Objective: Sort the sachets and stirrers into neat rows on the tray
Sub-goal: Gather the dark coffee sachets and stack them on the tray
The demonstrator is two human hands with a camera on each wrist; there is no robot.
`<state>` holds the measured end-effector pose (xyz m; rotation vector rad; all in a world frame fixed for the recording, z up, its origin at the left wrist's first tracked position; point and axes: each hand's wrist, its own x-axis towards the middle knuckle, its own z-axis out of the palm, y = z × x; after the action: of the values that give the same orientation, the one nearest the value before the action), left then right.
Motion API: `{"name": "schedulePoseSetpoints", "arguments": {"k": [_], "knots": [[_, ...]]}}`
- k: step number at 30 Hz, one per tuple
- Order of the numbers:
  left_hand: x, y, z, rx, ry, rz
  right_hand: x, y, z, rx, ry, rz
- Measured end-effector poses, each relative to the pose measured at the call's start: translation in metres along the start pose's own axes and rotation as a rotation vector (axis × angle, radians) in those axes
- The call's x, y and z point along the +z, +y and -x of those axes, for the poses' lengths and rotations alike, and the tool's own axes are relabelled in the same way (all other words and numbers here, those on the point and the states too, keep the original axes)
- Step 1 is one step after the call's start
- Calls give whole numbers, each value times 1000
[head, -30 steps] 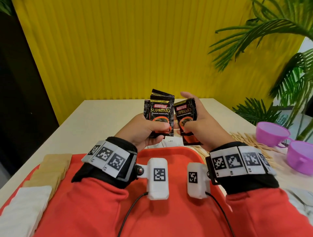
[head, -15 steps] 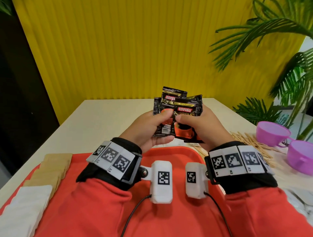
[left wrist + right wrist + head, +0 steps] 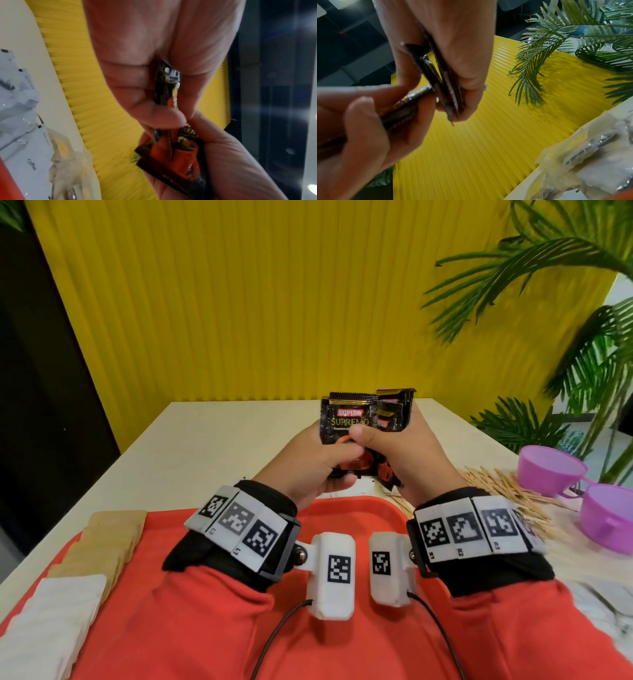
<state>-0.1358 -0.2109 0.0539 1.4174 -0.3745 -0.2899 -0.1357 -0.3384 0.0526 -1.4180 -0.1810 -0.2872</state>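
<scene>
Glossy black coffee sachets (image 3: 346,419) carry a red brand patch, gold lettering and an orange cup picture. Below them lies the flat orange-red plastic tray (image 3: 346,510); at its left edge sit tan paper packets (image 3: 113,534) and plain white ones (image 3: 51,625). Right of the tray, pale wooden stirrers (image 3: 507,491) and two purple plastic cups (image 3: 555,474). Ribbed yellow wall (image 3: 274,302) behind.

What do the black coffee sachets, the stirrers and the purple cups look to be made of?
Black coffee sachets: glossy printed foil or plastic film, judging by glints and crimped edges. Stirrers: pale, matte sticks, probably wood. Purple cups: smooth, uniformly coloured, likely plastic.
</scene>
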Motion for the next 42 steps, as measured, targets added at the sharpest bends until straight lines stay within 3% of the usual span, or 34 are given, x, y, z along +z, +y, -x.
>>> {"name": "schedulePoseSetpoints", "arguments": {"k": [4,9,12,18,24,27,30,34,37,42], "knots": [[1,2,2,-26,-90,18,-5,2,0,28,-4,4],[-11,5,-2,-91,70,175,-12,-3,-1,43,121,43],[-16,7,-3,-77,85,184,-14,-3,-2,52,181,50],[3,3,-1,-96,35,66,9,0,3,61,60,29],[-1,-4,-10,-44,255,-63,10,3,6,7,-59,15],[-2,-7,-13,-44,286,-128,12,8,3,-32,-141,54],[0,-10,-15,-43,322,-156,11,10,2,-55,-86,123],[3,-7,-11,-108,137,44,7,10,1,-39,12,125],[-8,-9,-11,-118,-5,-30,1,12,-1,-29,32,153],[-20,-26,-13,-123,-7,-137,-3,25,-1,235,-103,244]]}}
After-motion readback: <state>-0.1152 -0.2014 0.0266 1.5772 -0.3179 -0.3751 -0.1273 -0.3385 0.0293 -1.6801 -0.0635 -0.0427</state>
